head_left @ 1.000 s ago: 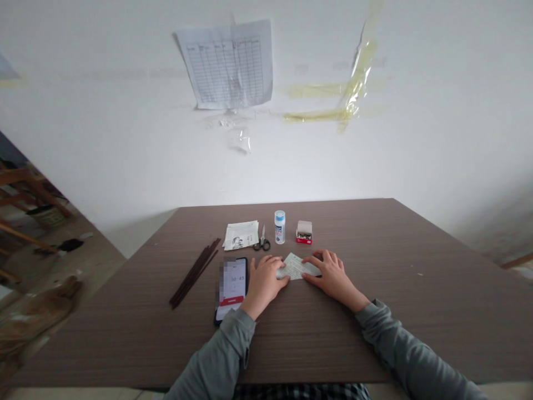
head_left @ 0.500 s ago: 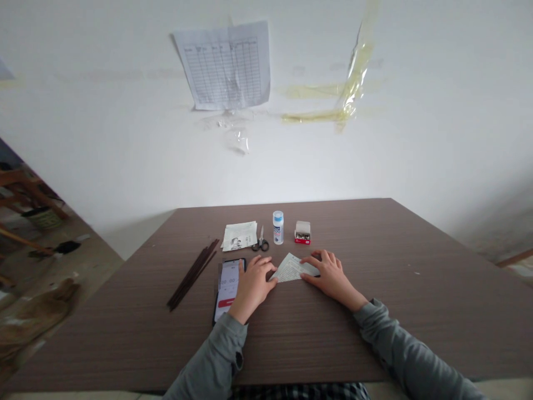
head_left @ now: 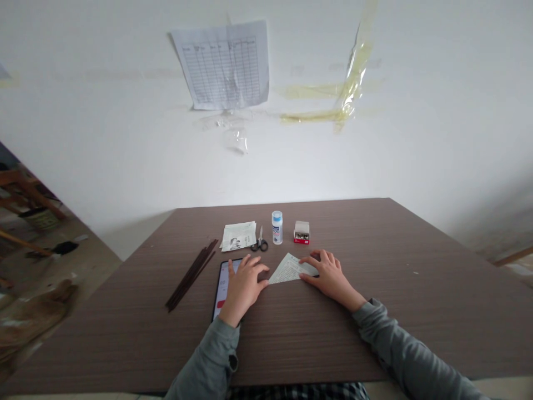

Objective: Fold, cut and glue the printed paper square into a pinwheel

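Note:
A folded, printed sheet of paper (head_left: 288, 269) lies flat on the brown table (head_left: 375, 311) as a triangle. My right hand (head_left: 328, 276) rests on its right corner, fingers spread and pressing down. My left hand (head_left: 242, 286) lies flat over a phone (head_left: 222, 286) just left of the paper, fingers apart, covering most of the screen. Neither hand grips anything.
Behind the paper stand a small white glue bottle (head_left: 277, 227), a red box of clips (head_left: 302, 233), black scissors (head_left: 260, 240) and a stack of printed papers (head_left: 239, 235). Several dark thin sticks (head_left: 192, 274) lie at the left. A chart (head_left: 222, 64) hangs on the wall.
My left hand has slid left off the paper and onto the phone. The paper's left point now shows. My right hand has stayed on the paper.

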`<state>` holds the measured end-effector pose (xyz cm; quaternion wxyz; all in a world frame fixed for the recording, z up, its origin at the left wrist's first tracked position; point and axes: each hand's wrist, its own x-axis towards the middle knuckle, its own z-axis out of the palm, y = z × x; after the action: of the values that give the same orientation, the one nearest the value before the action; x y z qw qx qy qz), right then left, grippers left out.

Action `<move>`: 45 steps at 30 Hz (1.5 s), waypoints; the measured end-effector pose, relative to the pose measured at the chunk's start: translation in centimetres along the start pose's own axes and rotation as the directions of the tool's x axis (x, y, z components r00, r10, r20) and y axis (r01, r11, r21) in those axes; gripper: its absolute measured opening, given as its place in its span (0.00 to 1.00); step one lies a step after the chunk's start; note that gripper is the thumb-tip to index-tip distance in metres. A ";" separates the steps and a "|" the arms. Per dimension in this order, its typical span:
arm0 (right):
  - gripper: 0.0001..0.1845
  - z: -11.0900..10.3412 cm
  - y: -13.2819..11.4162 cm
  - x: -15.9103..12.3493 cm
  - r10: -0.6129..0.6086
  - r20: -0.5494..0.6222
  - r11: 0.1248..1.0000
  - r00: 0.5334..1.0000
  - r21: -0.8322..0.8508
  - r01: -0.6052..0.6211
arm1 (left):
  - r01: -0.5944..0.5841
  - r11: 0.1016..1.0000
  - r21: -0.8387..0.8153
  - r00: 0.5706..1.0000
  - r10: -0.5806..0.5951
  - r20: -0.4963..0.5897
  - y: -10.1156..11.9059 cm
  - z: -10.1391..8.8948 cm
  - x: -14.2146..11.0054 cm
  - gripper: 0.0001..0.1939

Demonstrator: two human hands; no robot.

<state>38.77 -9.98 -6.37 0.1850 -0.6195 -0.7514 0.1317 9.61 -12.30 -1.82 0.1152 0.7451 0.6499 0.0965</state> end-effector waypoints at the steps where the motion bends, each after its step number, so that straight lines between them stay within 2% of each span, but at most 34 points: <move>1: 0.21 0.0 0.1 0.0 0.000 0.003 1.000 1.000 0.000 0.000 | 0.007 1.000 0.017 1.000 -0.007 0.008 0.0 -0.2 0.0 0.22; 7: 0.21 0.4 0.4 0.0 -0.011 -0.009 1.000 1.000 0.003 0.011 | 0.035 0.998 0.047 0.998 -0.037 0.042 -0.2 -0.7 0.0 0.23; 13: 0.23 0.6 0.4 0.0 -0.010 -0.024 1.000 1.000 -0.013 0.010 | 0.054 0.999 -0.001 0.998 -0.054 -0.039 -0.2 -0.2 0.5 0.26; 17: 0.21 0.7 0.2 -0.2 -0.015 -0.044 1.000 0.999 -0.015 0.014 | -0.004 0.998 -0.063 0.996 -0.001 -0.089 1.3 0.7 0.8 0.23; 22: 0.21 0.8 0.0 -0.1 -0.021 -0.056 1.000 0.998 -0.020 0.020 | -0.099 0.989 -0.113 0.995 0.096 -0.028 3.9 1.8 1.2 0.20; 25: 0.21 0.7 0.0 -0.1 -0.023 -0.046 1.000 0.999 -0.011 0.023 | -0.127 0.985 -0.118 0.992 0.129 0.009 4.8 2.0 1.4 0.19; 33: 0.23 1.5 -0.2 -0.1 -0.007 -0.062 1.000 0.998 -0.013 0.007 | -0.079 0.986 -0.144 0.997 0.080 0.005 5.1 2.2 1.9 0.12; 45: 0.24 0.9 -1.1 0.0 0.054 -0.049 0.999 0.997 -0.003 -0.054 | -0.055 0.994 -0.097 0.998 0.056 0.012 5.4 2.5 1.8 0.12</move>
<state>37.37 -10.14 -6.69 0.1982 -0.6429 -0.7300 0.1200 15.69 -11.28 -2.65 0.1532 0.7571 0.6226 0.1252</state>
